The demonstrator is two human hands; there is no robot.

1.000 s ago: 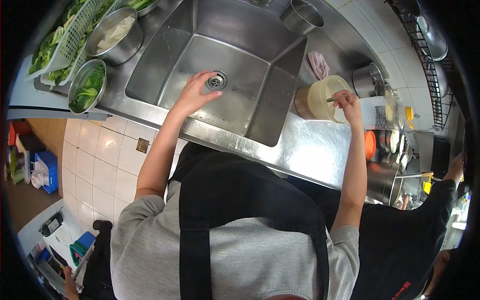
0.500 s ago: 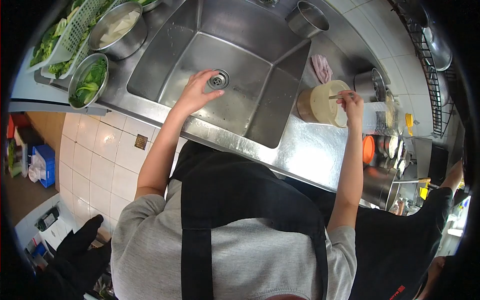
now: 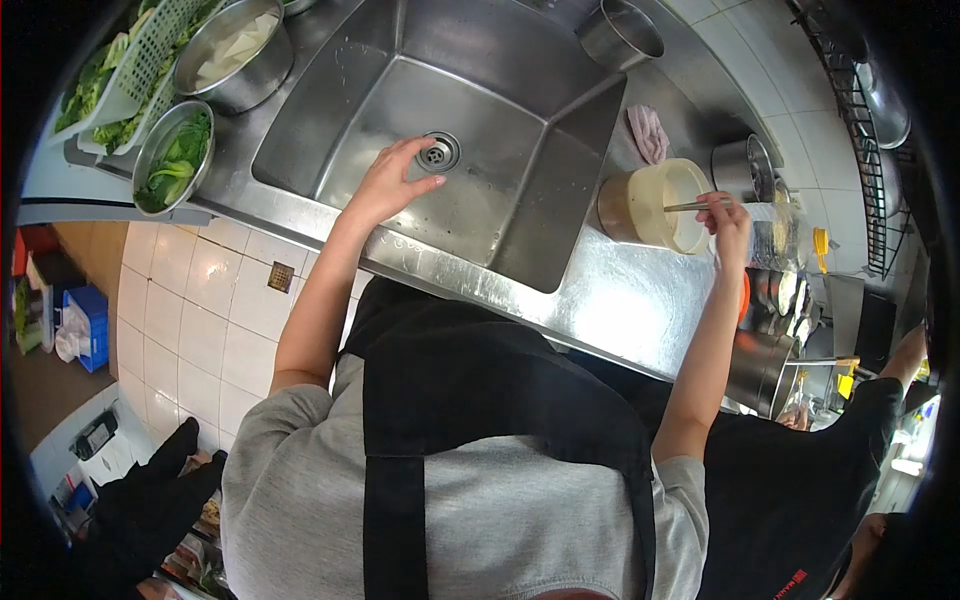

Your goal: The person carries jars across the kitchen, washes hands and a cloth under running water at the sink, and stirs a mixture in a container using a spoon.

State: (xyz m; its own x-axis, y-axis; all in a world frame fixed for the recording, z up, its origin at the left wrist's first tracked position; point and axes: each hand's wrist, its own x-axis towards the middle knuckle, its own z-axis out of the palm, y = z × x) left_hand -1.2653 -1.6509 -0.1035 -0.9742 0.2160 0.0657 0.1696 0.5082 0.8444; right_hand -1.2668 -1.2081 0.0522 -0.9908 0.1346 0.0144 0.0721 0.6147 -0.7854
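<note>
My left hand [image 3: 393, 184] hangs over the front of the steel sink [image 3: 470, 90], thumb and fingers apart, with nothing in it. Behind its fingertips the round drain [image 3: 438, 152] shows. On the counter to the right stands a cream-coloured plastic tub [image 3: 645, 205] holding something pale. At its opening, my right hand [image 3: 728, 222] grips a thin metal-handled utensil [image 3: 685, 207]. The utensil's far end reaches into the tub and is hidden, so its kind cannot be made out.
A pinkish cloth [image 3: 648, 134] and a steel pot [image 3: 620, 36] lie beyond the tub. To the left are a bowl of leafy greens [image 3: 180, 165], a pot of white slices [image 3: 235, 60] and a greens basket [image 3: 125, 85]. A co-worker's dark sleeve [image 3: 850, 430] shows at right.
My right hand has shifted right, away from the tub's middle, and more of the utensil's handle shows. My left hand has hardly moved.
</note>
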